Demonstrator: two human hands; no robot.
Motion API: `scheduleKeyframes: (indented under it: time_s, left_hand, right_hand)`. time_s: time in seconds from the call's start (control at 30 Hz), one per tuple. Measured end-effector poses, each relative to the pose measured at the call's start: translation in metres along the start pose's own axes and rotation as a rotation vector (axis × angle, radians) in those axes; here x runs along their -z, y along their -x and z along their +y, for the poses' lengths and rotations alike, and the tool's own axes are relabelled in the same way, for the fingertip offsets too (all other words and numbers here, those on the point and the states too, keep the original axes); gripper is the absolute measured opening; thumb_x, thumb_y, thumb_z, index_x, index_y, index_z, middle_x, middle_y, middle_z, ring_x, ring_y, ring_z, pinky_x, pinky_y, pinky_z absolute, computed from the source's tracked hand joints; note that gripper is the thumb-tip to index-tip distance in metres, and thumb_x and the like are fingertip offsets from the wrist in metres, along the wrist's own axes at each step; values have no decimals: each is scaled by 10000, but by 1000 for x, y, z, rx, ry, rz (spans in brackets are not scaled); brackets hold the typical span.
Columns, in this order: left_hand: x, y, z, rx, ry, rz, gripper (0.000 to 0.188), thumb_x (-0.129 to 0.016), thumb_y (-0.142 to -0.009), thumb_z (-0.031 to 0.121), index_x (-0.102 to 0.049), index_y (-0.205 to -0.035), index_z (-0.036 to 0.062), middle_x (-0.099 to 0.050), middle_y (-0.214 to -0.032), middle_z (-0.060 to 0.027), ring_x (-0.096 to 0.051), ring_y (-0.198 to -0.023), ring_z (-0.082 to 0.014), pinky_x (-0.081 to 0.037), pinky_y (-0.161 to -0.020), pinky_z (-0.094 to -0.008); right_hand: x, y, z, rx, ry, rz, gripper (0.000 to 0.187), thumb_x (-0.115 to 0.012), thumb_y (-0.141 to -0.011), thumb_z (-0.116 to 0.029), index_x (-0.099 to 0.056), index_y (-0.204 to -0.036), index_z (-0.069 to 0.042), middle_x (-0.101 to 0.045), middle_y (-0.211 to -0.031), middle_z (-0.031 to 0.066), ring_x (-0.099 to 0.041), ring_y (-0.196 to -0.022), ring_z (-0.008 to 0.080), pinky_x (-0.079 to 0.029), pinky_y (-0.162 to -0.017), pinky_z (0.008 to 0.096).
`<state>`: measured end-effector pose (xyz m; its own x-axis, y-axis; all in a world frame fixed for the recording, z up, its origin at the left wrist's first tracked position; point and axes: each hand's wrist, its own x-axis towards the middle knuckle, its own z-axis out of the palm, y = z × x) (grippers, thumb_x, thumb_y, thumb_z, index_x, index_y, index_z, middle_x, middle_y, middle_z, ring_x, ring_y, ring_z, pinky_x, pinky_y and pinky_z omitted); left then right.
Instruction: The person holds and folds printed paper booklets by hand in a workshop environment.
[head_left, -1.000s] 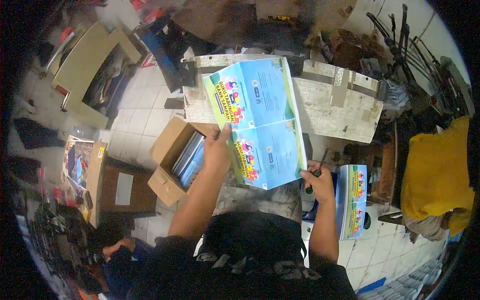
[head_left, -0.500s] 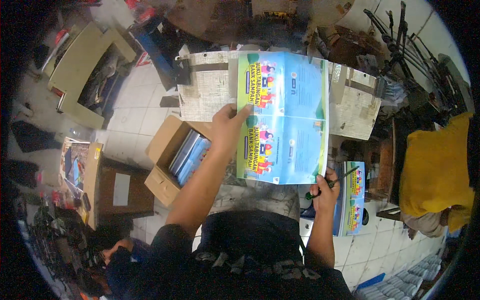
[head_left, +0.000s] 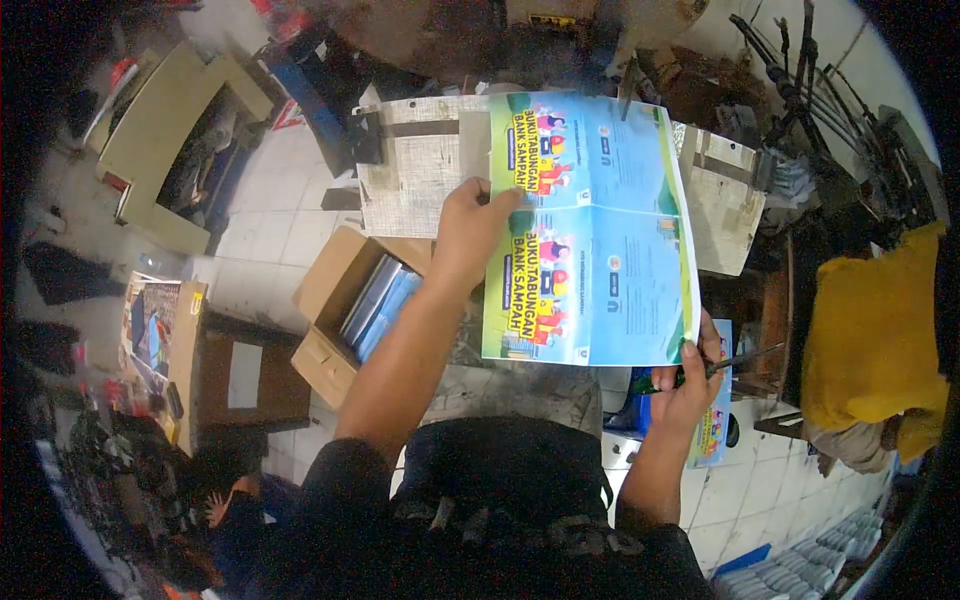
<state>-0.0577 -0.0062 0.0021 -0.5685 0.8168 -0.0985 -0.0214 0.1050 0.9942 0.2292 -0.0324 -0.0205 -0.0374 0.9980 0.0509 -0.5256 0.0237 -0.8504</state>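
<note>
A large glossy sheet (head_left: 640,275), printed in blue, green and yellow with cartoon figures and creased across its middle, is held up over a pale worn board (head_left: 415,180). My left hand (head_left: 475,228) pinches it at its left edge, thumb on top. At the lower right corner my right hand (head_left: 688,385) grips the sheet. The same hand also holds a slim tool (head_left: 745,356) with a green handle and a thin dark pointed shaft; its exact kind is unclear. Similar printed sheets (head_left: 712,435) lie below my right hand, partly hidden by it.
An open cardboard box (head_left: 325,368) holding blue printed items (head_left: 388,310) stands left of the board. Farther left is a brown cabinet (head_left: 250,380). A yellow cloth (head_left: 870,340) hangs at the right, and dark metal rods (head_left: 800,90) lean at the far right. Another person's hand (head_left: 218,508) shows lower left.
Both hands have shifted right with the sheet, which is tilted slightly differently. It now reaches farther over the board's right part. My right hand covers more of the sheets below it.
</note>
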Motion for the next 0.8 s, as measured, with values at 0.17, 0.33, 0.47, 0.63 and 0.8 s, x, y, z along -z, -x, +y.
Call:
scheduleKeyframes:
  time_s: [0.17, 0.33, 0.47, 0.63, 0.8]
  left_hand:
    - [-8, -13, 15, -59, 26, 12, 253, -648, -827, 151, -590, -925, -75, -633, -783, -111, -572, -663, -144, -466, -595, -298]
    - [-3, -18, 17, -18, 153, 13, 241, -640, -840, 117, -580, -954, -87, -644, -823, -133, -604, -691, -159, -488, -603, -303]
    - [-6, -20, 15, -34, 148, -4, 242, -648, -839, 112, -582, -965, -83, -644, -839, -132, -602, -691, -157, -481, -603, -293]
    - [-5, -23, 12, -57, 138, 5, 234, -651, -868, 139, -554, -980, -42, -641, -834, -105, -617, -647, -147, -511, -578, -275]
    - [-5, -20, 9, -9, 208, 2, 242, -651, -873, 139, -556, -1021, -29, -647, -853, -93, -625, -660, -146, -516, -580, -277]
  right_hand:
    - [-14, -19, -8, 28, -20, -7, 402, -609, -847, -92, -530, -1216, 48, -632, -784, 106, -421, -416, 83, -360, -384, 220]
    - [-20, -26, -7, 1, -41, -6, 362, -600, -863, -70, -545, -1205, 34, -629, -788, 100, -421, -420, 80, -355, -394, 234]
    - [-19, -27, -10, -36, -60, 25, 352, -601, -866, -64, -547, -1201, 32, -631, -795, 96, -419, -418, 80, -354, -395, 229]
    - [-20, -26, -11, -125, -13, 50, 368, -622, -867, -72, -544, -1221, -4, -631, -812, 67, -444, -445, 78, -376, -426, 232]
    - [-15, -27, -5, -156, 24, 70, 376, -637, -856, -73, -550, -1216, -14, -615, -791, 47, -447, -459, 74, -380, -433, 228]
